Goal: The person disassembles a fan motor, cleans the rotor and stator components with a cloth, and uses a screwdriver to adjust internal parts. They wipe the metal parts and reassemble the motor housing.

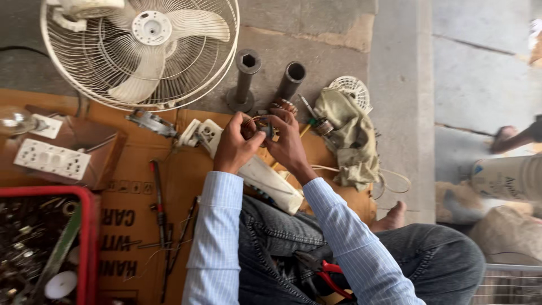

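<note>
Our left hand (pixel 234 148) and right hand (pixel 287 141) pinch a small wired part (pixel 264 131), fan (pixel 141 51) at ten o'clock. We judge its thin wires could snap if twisted hard.

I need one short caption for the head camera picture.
Both hands, left hand and right hand, hold a small wired part beside a fan.

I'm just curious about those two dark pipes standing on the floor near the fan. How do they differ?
The left pipe stands on a wide round base; the right pipe shows none, its lower end hidden behind the right hand. The left pipe's mouth has a six-sided hole; the right pipe's is round and open. The left pipe looks slimmer below its head; the right pipe keeps one width. Both are dark metal and stand side by side on the concrete.
</note>
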